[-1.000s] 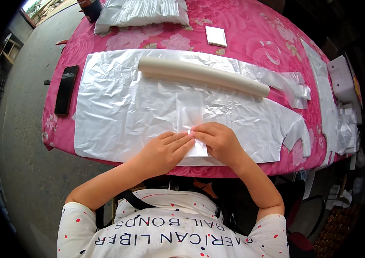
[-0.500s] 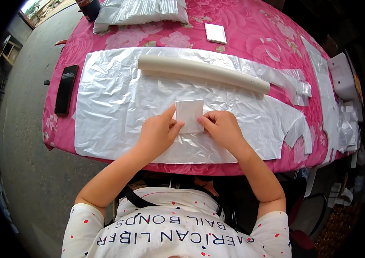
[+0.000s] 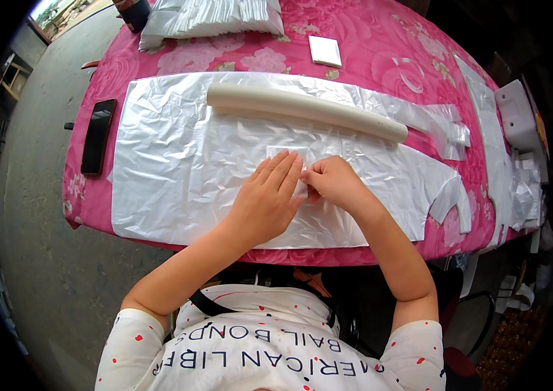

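Note:
A small folded square of white plastic film [image 3: 301,190] lies on the stack of flat white plastic bags [image 3: 165,189] in front of me. My left hand [image 3: 265,199] lies over this square with its fingers stretched out and pressed together flat, hiding most of it. At the square's right edge, my right hand [image 3: 336,186] pinches the film between thumb and curled fingers. Just beyond my hands, a long cream-coloured tube [image 3: 306,111] lies slantwise across the bags. The bags have handle-like strips at their right end.
A black phone [image 3: 98,137] lies at the table's left edge. At the back are a pile of folded white plastic [image 3: 214,18], a dark jar [image 3: 134,14] and a white folded square [image 3: 325,51]. A white plastic container [image 3: 518,117] stands at the right. Pink flowered cloth [image 3: 381,58] covers the table.
My left hand has moved from gripping the square's left side to lying flat over it. My right hand keeps its pinch at the right edge. The square now lies flatter.

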A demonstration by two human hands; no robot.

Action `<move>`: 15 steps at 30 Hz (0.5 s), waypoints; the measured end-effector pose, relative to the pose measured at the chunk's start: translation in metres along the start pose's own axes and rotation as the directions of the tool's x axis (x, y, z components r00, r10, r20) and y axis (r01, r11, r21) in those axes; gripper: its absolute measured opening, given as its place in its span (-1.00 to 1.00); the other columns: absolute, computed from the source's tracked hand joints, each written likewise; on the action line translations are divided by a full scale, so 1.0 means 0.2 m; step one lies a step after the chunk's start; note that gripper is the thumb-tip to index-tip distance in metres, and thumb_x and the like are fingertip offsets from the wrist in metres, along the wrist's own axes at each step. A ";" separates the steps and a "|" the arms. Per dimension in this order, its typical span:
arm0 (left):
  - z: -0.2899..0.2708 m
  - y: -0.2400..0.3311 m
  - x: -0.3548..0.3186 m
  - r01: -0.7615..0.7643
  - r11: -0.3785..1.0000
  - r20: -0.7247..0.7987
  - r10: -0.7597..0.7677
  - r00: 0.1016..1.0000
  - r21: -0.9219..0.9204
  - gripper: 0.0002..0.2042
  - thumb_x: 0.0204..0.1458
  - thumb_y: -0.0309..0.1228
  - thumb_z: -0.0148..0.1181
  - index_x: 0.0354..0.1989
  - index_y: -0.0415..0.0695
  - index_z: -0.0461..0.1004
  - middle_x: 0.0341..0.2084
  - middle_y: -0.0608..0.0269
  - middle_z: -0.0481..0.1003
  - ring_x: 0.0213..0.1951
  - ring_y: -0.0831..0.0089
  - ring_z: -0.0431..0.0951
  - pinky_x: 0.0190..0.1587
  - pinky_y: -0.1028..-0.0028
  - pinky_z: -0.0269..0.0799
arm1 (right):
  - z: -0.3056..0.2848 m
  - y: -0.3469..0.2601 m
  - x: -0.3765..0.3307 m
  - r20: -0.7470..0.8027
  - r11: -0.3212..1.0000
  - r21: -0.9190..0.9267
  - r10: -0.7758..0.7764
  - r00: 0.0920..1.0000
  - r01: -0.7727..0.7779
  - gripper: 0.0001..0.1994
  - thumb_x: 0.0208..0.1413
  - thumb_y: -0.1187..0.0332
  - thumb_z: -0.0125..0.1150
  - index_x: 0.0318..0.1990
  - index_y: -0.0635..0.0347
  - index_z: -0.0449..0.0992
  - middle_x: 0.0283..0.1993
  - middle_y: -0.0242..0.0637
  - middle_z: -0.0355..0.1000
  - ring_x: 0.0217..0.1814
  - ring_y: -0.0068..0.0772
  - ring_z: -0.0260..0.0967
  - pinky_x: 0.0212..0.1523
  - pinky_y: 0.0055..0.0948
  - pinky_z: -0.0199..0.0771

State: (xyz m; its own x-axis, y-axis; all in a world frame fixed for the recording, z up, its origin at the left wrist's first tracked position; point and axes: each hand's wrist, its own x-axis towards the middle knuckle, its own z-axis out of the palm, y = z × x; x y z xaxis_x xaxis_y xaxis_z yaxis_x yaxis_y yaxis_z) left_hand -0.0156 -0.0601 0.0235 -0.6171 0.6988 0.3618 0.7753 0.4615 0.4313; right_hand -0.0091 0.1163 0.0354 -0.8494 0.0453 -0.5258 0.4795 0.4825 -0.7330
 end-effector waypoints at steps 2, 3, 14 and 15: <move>0.06 -0.01 0.01 0.051 0.996 0.115 -0.060 0.992 0.077 -0.25 -0.05 -0.13 0.11 0.20 -0.42 0.00 0.21 -0.18 0.04 0.29 0.04 -0.03 0.28 0.15 -0.13 | 0.00 0.02 0.01 0.007 1.000 0.020 -0.003 1.000 0.003 -0.67 0.01 0.27 0.07 -0.69 0.28 0.46 -0.73 -0.28 0.39 -0.66 -0.50 0.39 -0.57 -0.49 0.35; 0.08 -0.01 0.01 0.068 0.994 0.101 -0.076 0.992 0.083 -0.20 -0.08 -0.08 0.12 0.20 -0.43 -0.02 0.21 -0.19 0.02 0.29 0.03 -0.05 0.29 0.15 -0.16 | 0.00 0.01 0.01 0.001 1.000 0.021 0.008 1.000 -0.008 -0.68 0.00 0.27 0.07 -0.69 0.28 0.46 -0.72 -0.28 0.39 -0.66 -0.49 0.39 -0.57 -0.49 0.35; 0.14 -0.04 -0.01 0.093 0.989 0.108 -0.105 0.989 0.112 0.02 -0.19 0.14 0.12 0.22 -0.49 -0.16 0.25 -0.24 -0.12 0.33 0.00 -0.21 0.31 0.12 -0.34 | 0.04 -0.03 -0.11 -0.199 0.956 -0.268 -0.178 0.964 0.121 -0.78 -0.30 0.30 0.31 -0.62 0.29 0.46 -0.68 -0.26 0.40 -0.63 -0.49 0.37 -0.58 -0.52 0.32; 0.13 -0.04 -0.01 0.097 0.989 0.110 -0.109 0.988 0.115 0.02 -0.18 0.14 0.11 0.23 -0.48 -0.16 0.26 -0.24 -0.13 0.33 0.00 -0.22 0.31 0.11 -0.35 | 0.02 -0.03 -0.13 -0.180 0.944 -0.316 -0.156 0.971 0.093 -0.78 -0.31 0.31 0.31 -0.62 0.29 0.46 -0.67 -0.26 0.40 -0.61 -0.45 0.38 -0.56 -0.50 0.33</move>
State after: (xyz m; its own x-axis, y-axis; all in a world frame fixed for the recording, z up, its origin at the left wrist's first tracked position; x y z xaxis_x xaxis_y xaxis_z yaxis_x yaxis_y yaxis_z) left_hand -0.0164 -0.0508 -0.0024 -0.6796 0.7002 0.2189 0.7224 0.5866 0.3661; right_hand 0.0102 0.1086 0.0519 -0.9394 0.1260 -0.3188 0.3039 0.7363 -0.6046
